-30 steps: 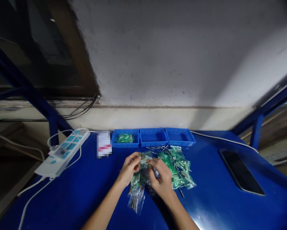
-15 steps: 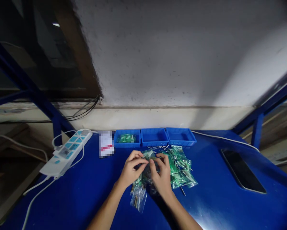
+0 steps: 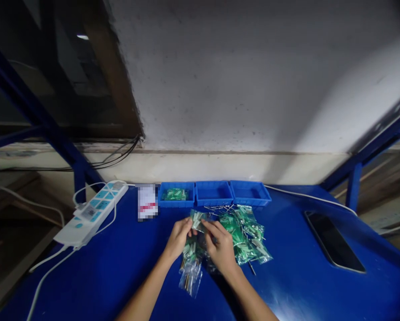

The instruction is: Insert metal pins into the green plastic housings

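Between my two hands is a small clear plastic bag (image 3: 197, 219) with pale stick-like pieces inside. My left hand (image 3: 179, 236) pinches its left edge, thumb and fingers closed. The fingers of my right hand (image 3: 221, 243) are closed on its right side. Below the hands lie more clear bags (image 3: 190, 276), some with brass-coloured and pale pieces in them. To the right of my right hand spreads a heap of green-tinted bags (image 3: 245, 234) with thin pieces inside. Several loose thin metal rods (image 3: 220, 208) lie behind the heap.
Three blue bins stand along the wall: the left bin (image 3: 177, 204) holds green bags, beside the middle bin (image 3: 214, 201) and right bin (image 3: 250, 201). A white power strip (image 3: 89, 218) with cables sits left, near a blurred white packet (image 3: 148, 201). A black phone (image 3: 333, 240) lies right.
Half a second ago my fingers were more spread over the bag, which sat lower in view; now both hands grip it and it lies flatter between them. The camera view has shifted slightly.
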Demonstrator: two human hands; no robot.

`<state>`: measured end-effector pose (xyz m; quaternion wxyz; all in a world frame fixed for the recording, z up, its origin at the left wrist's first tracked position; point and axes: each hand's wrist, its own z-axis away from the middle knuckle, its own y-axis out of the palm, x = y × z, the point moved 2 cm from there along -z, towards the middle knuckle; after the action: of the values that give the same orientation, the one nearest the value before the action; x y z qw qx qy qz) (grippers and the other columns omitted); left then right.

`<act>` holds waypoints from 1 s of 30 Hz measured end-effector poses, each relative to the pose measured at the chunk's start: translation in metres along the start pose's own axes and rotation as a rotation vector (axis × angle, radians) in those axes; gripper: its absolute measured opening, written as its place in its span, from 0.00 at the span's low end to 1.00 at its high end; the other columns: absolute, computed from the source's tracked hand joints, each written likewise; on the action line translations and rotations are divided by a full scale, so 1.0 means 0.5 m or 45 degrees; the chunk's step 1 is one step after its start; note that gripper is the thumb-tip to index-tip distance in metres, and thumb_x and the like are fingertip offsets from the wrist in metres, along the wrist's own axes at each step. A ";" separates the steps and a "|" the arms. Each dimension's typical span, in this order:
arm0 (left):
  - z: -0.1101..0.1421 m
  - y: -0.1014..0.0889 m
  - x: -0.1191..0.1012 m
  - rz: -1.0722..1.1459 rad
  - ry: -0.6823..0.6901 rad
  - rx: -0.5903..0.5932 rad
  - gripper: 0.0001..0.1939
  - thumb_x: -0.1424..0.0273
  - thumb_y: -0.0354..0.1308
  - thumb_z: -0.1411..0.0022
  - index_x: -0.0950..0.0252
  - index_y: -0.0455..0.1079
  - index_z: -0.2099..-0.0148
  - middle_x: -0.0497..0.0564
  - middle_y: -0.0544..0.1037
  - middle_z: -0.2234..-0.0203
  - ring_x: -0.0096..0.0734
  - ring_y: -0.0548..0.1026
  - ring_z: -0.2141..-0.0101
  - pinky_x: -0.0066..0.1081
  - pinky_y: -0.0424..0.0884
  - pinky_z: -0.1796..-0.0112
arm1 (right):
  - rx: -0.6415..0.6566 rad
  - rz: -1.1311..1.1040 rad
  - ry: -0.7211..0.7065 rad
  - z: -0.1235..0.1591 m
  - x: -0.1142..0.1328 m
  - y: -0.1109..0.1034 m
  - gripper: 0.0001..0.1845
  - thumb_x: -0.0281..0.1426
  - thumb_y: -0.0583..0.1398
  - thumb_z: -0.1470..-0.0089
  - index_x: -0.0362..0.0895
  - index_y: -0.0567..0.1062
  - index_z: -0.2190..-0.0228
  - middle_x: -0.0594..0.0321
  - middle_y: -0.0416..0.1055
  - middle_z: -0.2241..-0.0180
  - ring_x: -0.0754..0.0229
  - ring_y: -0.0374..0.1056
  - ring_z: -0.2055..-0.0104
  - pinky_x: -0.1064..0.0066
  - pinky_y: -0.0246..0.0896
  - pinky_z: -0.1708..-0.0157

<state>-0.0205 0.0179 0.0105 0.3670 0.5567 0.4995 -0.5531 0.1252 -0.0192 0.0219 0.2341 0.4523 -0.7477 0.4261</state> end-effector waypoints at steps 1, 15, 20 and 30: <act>-0.001 -0.001 -0.002 -0.004 -0.012 0.002 0.23 0.54 0.47 0.38 0.69 0.72 0.67 0.50 0.71 0.80 0.29 0.69 0.76 0.27 0.64 0.74 | 0.035 -0.010 0.014 -0.001 0.000 0.000 0.23 0.21 0.51 0.48 0.46 0.73 0.53 0.57 0.72 0.61 0.59 0.70 0.61 0.67 0.68 0.62; 0.011 0.020 -0.025 -0.571 0.461 0.061 0.22 0.76 0.48 0.41 0.58 0.66 0.45 0.56 0.67 0.50 0.37 0.66 0.50 0.39 0.66 0.50 | -0.056 -0.025 0.344 -0.015 -0.008 -0.016 0.17 0.37 0.51 0.41 0.41 0.76 0.69 0.62 0.71 0.76 0.61 0.67 0.74 0.73 0.60 0.74; 0.002 0.002 -0.020 -0.161 0.185 0.013 0.15 0.61 0.50 0.38 0.66 0.72 0.61 0.55 0.72 0.68 0.33 0.71 0.67 0.30 0.67 0.67 | 0.043 0.019 0.247 -0.005 -0.011 -0.010 0.17 0.34 0.52 0.42 0.45 0.74 0.54 0.58 0.77 0.66 0.59 0.71 0.72 0.69 0.66 0.70; -0.004 -0.005 -0.022 -0.050 0.059 -0.063 0.16 0.62 0.55 0.42 0.67 0.65 0.76 0.45 0.63 0.82 0.23 0.62 0.79 0.24 0.58 0.77 | 0.046 0.024 -0.097 -0.003 0.019 -0.014 0.20 0.21 0.50 0.49 0.46 0.74 0.58 0.58 0.66 0.65 0.59 0.66 0.63 0.67 0.65 0.64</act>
<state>-0.0212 0.0187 0.0218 0.3582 0.5502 0.5321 -0.5346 0.1266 -0.0238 0.0326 0.1930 0.4653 -0.7525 0.4242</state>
